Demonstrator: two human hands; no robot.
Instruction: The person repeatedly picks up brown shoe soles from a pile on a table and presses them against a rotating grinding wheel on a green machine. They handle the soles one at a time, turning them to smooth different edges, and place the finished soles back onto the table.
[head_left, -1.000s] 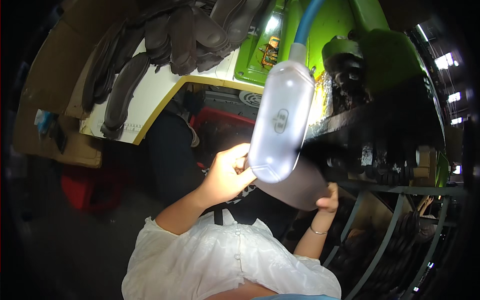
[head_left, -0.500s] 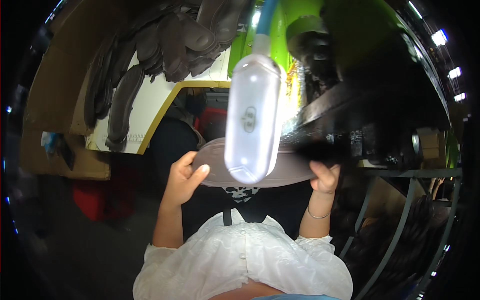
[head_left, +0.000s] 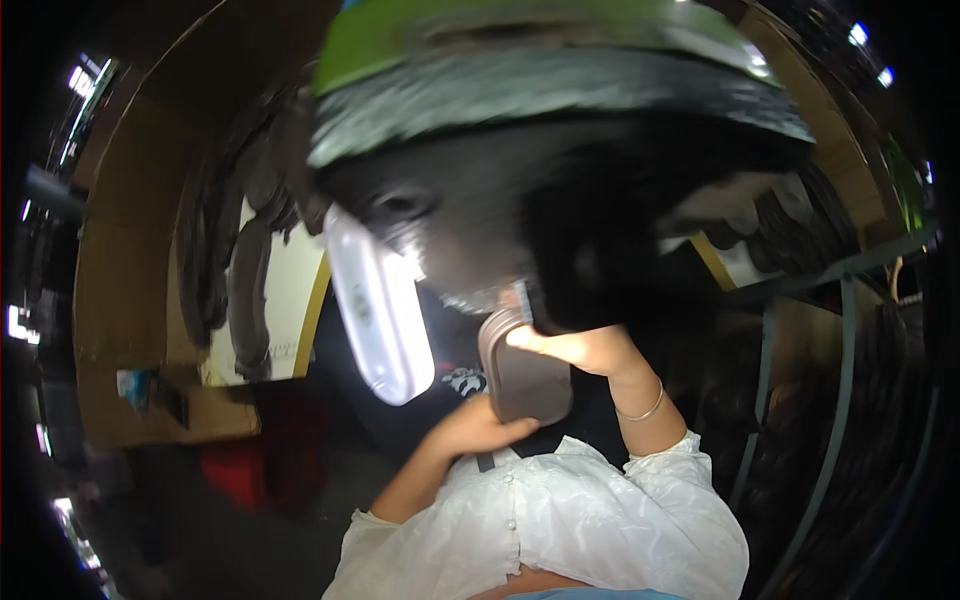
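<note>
A dark brown shoe sole (head_left: 528, 385) is held in front of me, just beyond the white shirt, its rounded near end pointing toward me. My left hand (head_left: 476, 428) grips that near end, thumb across its edge. My right hand (head_left: 590, 350) is closed on the sole's right side farther up, under the black body of a machine (head_left: 470, 225). The far end of the sole is hidden by the machine. A lit, long rounded lamp (head_left: 375, 310) hangs just left of the sole.
On the left, several dark soles (head_left: 250, 290) lie on a white board with a yellow edge (head_left: 318, 310), beside a cardboard box (head_left: 125, 230). More soles (head_left: 800, 215) lie at right, above a metal rack (head_left: 848, 345). A red object (head_left: 238, 475) sits low at left.
The sole has turned from crosswise to pointing away from me. My left hand has moved right and nearer; my right hand has moved left. The view has shifted, and the machine now looms overhead.
</note>
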